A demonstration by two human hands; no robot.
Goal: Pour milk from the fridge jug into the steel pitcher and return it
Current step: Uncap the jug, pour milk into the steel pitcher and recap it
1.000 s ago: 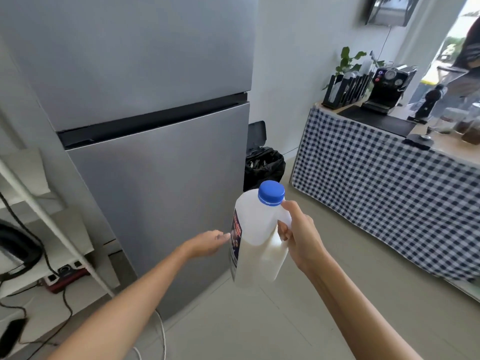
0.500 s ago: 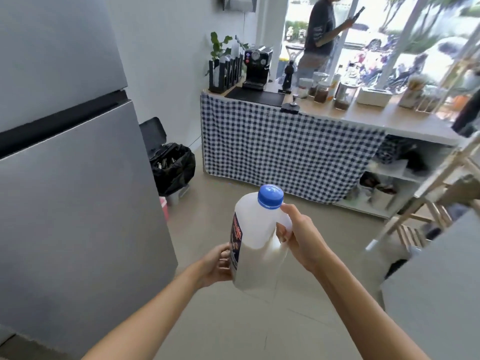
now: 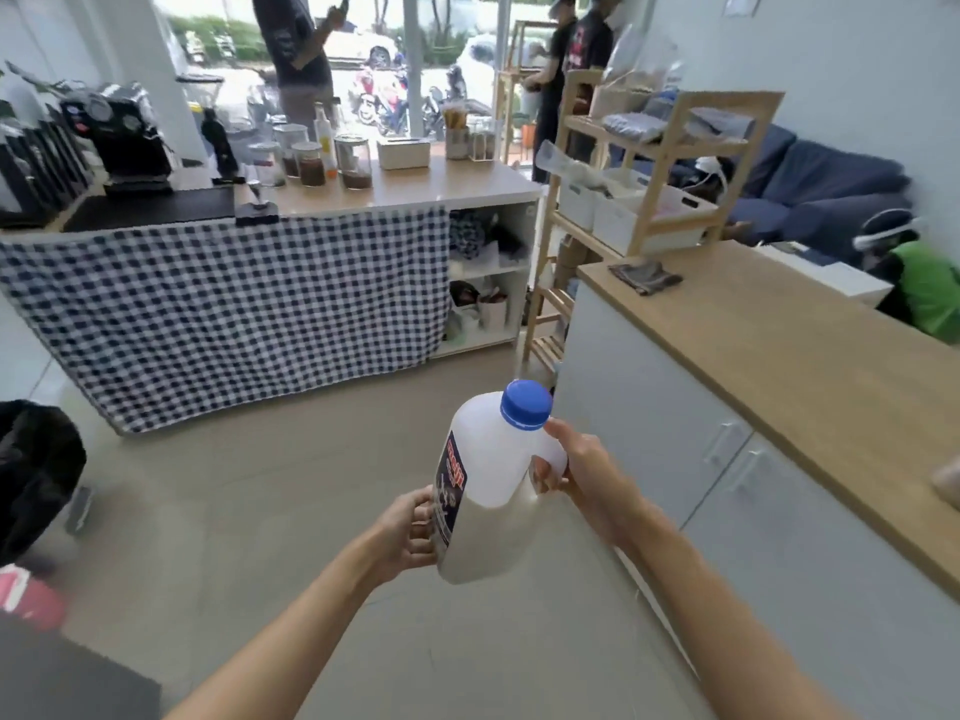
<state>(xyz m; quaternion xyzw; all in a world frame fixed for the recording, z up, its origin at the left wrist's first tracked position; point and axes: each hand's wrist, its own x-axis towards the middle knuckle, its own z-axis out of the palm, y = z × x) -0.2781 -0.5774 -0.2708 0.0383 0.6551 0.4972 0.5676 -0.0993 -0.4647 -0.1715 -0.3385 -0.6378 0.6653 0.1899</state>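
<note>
Checked counter [image 3: 223, 304] at 10 o'clock, wood-top cabinet [image 3: 779, 356] at 3. Jug [image 3: 488, 480] dead centre over the floor, tilted, blue cap [image 3: 525, 403] on. My right hand [image 3: 582, 475] grips its handle, left hand [image 3: 410, 527] cups the label side. Label [image 3: 451, 493] text blurred, unreadable.

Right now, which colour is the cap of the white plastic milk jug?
Blue cap, best in the head view.

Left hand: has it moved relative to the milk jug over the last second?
Yes. The left hand has closed in from beside the milk jug and now cups its labelled side, while the right hand holds the handle.
</note>
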